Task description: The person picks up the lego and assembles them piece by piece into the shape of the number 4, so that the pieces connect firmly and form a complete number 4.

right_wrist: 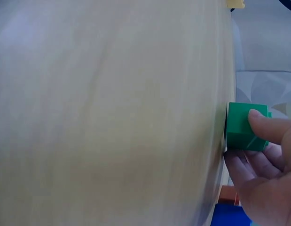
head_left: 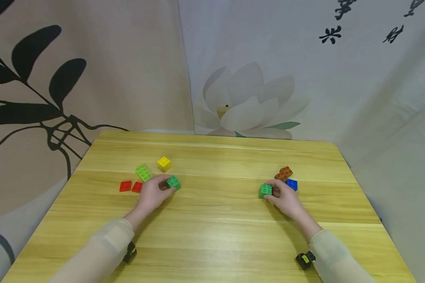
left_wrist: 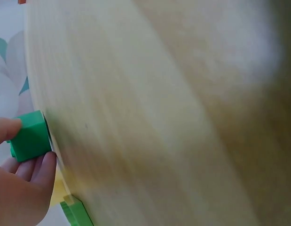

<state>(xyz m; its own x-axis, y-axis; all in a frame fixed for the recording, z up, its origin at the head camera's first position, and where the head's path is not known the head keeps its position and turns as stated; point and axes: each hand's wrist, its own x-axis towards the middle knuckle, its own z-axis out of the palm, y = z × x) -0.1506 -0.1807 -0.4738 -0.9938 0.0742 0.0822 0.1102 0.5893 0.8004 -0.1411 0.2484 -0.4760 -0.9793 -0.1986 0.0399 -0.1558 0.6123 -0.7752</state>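
Note:
My left hand (head_left: 154, 193) pinches a green building block (head_left: 174, 182) between thumb and fingers, its studs facing up. In the left wrist view the thumb lies on one side of that block (left_wrist: 31, 136), close to the tabletop. On the right, my right hand (head_left: 286, 199) pinches another green block (head_left: 265, 191). The right wrist view shows the thumb across this block's side (right_wrist: 245, 126) and fingers beneath the other side. Whether either block touches the table, I cannot tell. A wide stretch of table lies between the two hands.
Around my left hand lie a yellow block (head_left: 164, 164), a light green block (head_left: 143, 173) and two red blocks (head_left: 125, 186). Behind my right hand are brown blocks (head_left: 283, 173) and a blue block (head_left: 292, 184). Printed cloth hangs beyond the wooden table (head_left: 212, 236).

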